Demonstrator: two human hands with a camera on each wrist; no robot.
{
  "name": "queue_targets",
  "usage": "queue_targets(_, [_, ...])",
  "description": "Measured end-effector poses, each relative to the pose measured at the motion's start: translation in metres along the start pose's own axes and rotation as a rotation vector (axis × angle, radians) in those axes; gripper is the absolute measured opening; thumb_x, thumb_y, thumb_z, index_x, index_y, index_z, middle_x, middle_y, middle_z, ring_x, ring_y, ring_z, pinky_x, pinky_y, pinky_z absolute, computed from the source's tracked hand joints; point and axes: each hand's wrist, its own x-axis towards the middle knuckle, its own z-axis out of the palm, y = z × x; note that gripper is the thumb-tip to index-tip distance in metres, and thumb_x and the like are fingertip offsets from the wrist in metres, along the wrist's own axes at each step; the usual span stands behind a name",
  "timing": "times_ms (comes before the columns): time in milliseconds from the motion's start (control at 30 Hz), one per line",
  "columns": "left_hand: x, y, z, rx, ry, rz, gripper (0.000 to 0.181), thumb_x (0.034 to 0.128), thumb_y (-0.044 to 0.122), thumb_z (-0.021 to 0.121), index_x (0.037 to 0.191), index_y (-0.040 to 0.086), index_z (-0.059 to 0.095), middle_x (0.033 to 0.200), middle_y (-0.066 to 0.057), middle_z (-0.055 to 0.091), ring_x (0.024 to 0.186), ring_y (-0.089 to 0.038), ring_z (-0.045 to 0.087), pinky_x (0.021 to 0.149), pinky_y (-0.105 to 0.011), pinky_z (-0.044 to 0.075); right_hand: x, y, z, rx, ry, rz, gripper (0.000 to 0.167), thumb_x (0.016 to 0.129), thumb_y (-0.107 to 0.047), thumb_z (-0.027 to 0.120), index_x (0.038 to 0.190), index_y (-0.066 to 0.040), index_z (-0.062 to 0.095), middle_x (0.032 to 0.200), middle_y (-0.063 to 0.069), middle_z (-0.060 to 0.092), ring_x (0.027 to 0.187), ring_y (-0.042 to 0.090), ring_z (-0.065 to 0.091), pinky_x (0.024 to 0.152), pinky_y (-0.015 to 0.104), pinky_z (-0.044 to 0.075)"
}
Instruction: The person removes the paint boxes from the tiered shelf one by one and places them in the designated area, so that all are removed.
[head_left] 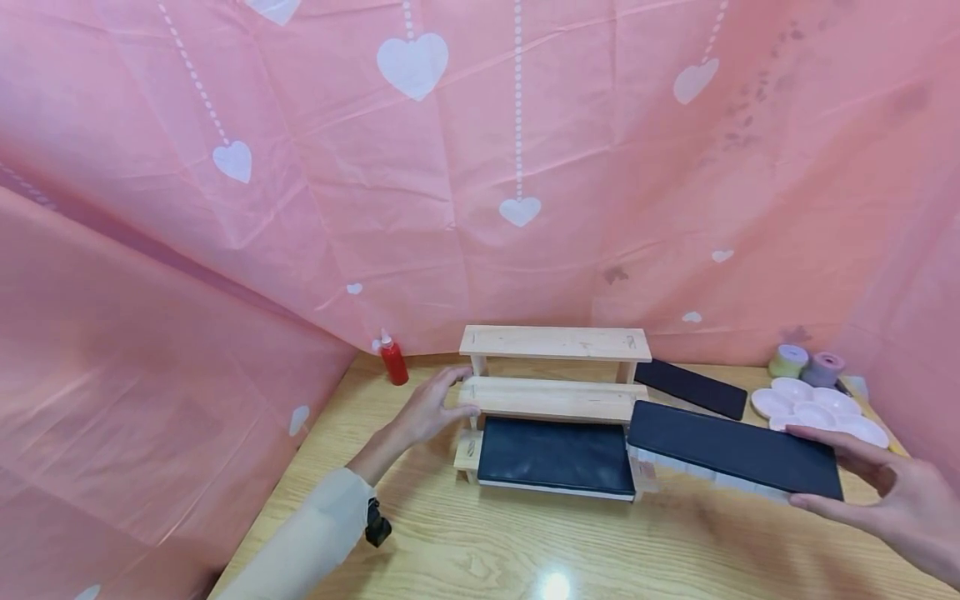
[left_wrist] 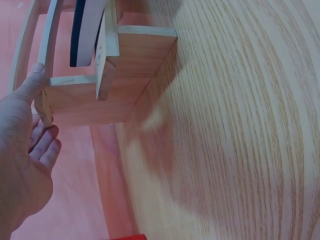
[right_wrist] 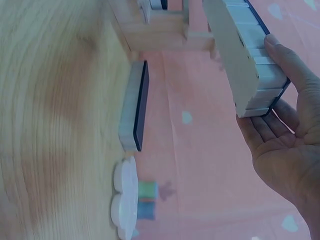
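Note:
A three-tier wooden rack [head_left: 555, 398] stands on the table. My left hand [head_left: 433, 408] grips the left end of its middle shelf, thumb on one face and fingers on the other in the left wrist view. My right hand [head_left: 888, 487] holds the right end of a long box [head_left: 731, 450] with a dark flat top and white segmented sides. That box is raised off the table, its left end beside the rack's right side. Another dark-topped box [head_left: 555, 458] rests on the lowest tier. Whether the held box touches the rack, I cannot tell.
A third dark-topped box [head_left: 690, 387] lies behind, right of the rack. Beyond it are a white flower-shaped palette [head_left: 813, 412] and yellow and purple spools [head_left: 787, 362]. A red squeeze bottle [head_left: 393, 362] stands back left. Pink cloth [head_left: 555, 275] hangs around the table.

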Motion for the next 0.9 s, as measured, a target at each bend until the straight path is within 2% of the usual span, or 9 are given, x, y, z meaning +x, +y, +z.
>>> queue_targets(233, [-0.001, -0.001, 0.000, -0.014, -0.003, 0.010, 0.073, 0.0947, 0.034, 0.083, 0.153, 0.003, 0.052, 0.147, -0.012, 0.059, 0.136, -0.039, 0.056, 0.114, -0.054, 0.047, -0.001, 0.019, -0.013, 0.018, 0.080, -0.020, 0.087, 0.069, 0.023, 0.087, 0.147, -0.005, 0.061, 0.133, -0.031, 0.058, 0.119, -0.020, 0.051, 0.095, 0.000, 0.037])
queue_targets(300, [-0.001, 0.000, -0.001, -0.016, -0.006, 0.009, 0.073, 0.0945, 0.034, 0.084, 0.153, 0.003, 0.052, 0.147, -0.012, 0.059, 0.136, -0.040, 0.056, 0.114, -0.054, 0.047, -0.001, 0.026, -0.017, 0.012, 0.099, 0.000, 0.087, 0.071, 0.022, 0.087, 0.148, -0.011, 0.062, 0.131, -0.034, 0.057, 0.118, -0.021, 0.049, 0.096, -0.001, 0.035])
queue_targets(533, [0.000, 0.001, 0.000, -0.012, -0.006, 0.010, 0.071, 0.0949, 0.034, 0.083, 0.153, 0.007, 0.052, 0.147, -0.011, 0.060, 0.135, -0.039, 0.057, 0.113, -0.053, 0.048, 0.001, 0.044, -0.021, 0.032, 0.128, 0.039, 0.086, 0.075, 0.021, 0.085, 0.150, -0.011, 0.060, 0.127, -0.036, 0.055, 0.114, -0.023, 0.049, 0.097, -0.002, 0.031])
queue_targets(767, [0.001, 0.002, -0.001, -0.001, -0.013, 0.001, 0.071, 0.0947, 0.033, 0.084, 0.153, 0.006, 0.053, 0.147, -0.011, 0.059, 0.136, -0.040, 0.056, 0.114, -0.052, 0.048, 0.000, 0.051, -0.013, -0.021, 0.079, 0.137, 0.080, 0.086, 0.003, 0.086, 0.156, -0.019, 0.055, 0.128, -0.039, 0.048, 0.114, -0.027, 0.042, 0.096, -0.004, 0.027])
queue_targets(900, [0.002, 0.000, -0.001, 0.003, -0.011, -0.009, 0.072, 0.0945, 0.034, 0.084, 0.154, 0.007, 0.052, 0.148, -0.010, 0.058, 0.136, -0.040, 0.056, 0.113, -0.052, 0.048, 0.001, 0.056, -0.008, -0.067, 0.034, 0.231, 0.075, 0.087, -0.015, 0.091, 0.154, -0.024, 0.059, 0.120, -0.046, 0.045, 0.104, -0.033, 0.039, 0.085, -0.002, 0.036])
